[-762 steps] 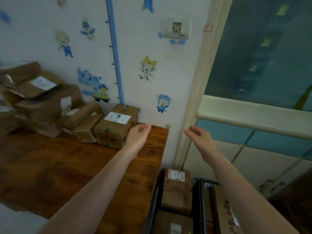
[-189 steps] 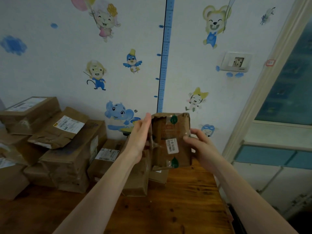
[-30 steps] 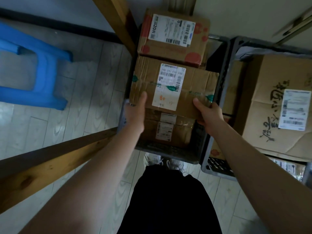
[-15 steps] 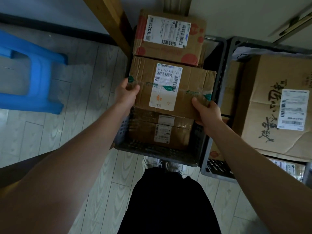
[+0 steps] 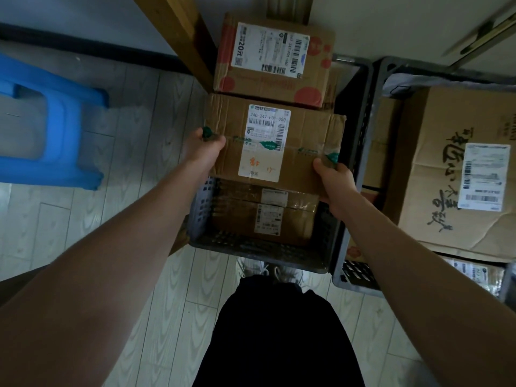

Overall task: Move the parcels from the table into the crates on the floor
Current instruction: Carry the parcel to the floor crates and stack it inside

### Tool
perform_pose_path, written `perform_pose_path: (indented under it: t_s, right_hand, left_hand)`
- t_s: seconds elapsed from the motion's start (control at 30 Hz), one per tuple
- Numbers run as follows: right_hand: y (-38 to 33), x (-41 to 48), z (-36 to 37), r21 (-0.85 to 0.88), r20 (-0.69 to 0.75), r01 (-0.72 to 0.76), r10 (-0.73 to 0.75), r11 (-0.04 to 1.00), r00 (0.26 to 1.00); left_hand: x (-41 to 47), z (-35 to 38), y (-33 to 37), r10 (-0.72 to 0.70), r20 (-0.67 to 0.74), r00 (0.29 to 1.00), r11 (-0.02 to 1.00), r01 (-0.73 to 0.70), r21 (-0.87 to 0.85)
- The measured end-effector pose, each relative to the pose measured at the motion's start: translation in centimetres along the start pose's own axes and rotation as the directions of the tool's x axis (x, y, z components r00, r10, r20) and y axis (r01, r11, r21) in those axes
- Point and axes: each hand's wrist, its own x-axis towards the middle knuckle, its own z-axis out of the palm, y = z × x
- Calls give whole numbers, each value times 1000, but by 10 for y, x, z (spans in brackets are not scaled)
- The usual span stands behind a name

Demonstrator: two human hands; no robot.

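1. Nearest to us, our dark clothing (image 5: 276,336) fills the bottom of the view, with pale shoes (image 5: 268,270) just past it on the wood-pattern floor (image 5: 134,152).
2. Just beyond the shoes stands the grey crate (image 5: 251,247). A taped box (image 5: 265,216) lies low at its near end, and a red-spotted box (image 5: 273,60) sits at its far end.
3. We hold the parcel (image 5: 275,143) level over the middle of that crate, label up, above the taped box and close against the red-spotted one.
4. Our left hand (image 5: 202,152) is closed on the parcel's left edge, thumb on top by the green tape. Our right hand (image 5: 333,177) is closed on its near right corner, thumb on top and fingers underneath.
5. To the right, touching the first, a second crate (image 5: 354,275) carries a large box (image 5: 458,177) with black lettering; smaller boxes show beside and beneath it.
6. The parcel nearly spans its crate's width. A wooden counter leg (image 5: 178,32) slants down close to the far left corner.
7. Well to the left stands a blue stool (image 5: 55,124), with bare floor between it and the crate.
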Motion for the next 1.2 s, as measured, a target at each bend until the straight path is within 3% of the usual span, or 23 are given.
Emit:
perform_pose_path:
  t_s: [0.3,0.53,0.67,1.2]
  right_hand:
    - [-3,-4,-11,42,-27,-17,18,999,999]
    - [-35,13,-9,33,-79,186,-183,982,980]
    - [-51,19,-4,-13,-34,241,-241,971,970]
    - [10,-18,-5,0,-36,73,-73,997,997]
  left_hand:
    - [-4,-4,-6,26,44,999,1000,-26,-13]
    - [16,-8,11,118,41,992,991,-120,54]
    - [25,-9,21,157,104,982,985,-163,54]
    - [-24,-19,-37,32,188,982,998,-21,-60]
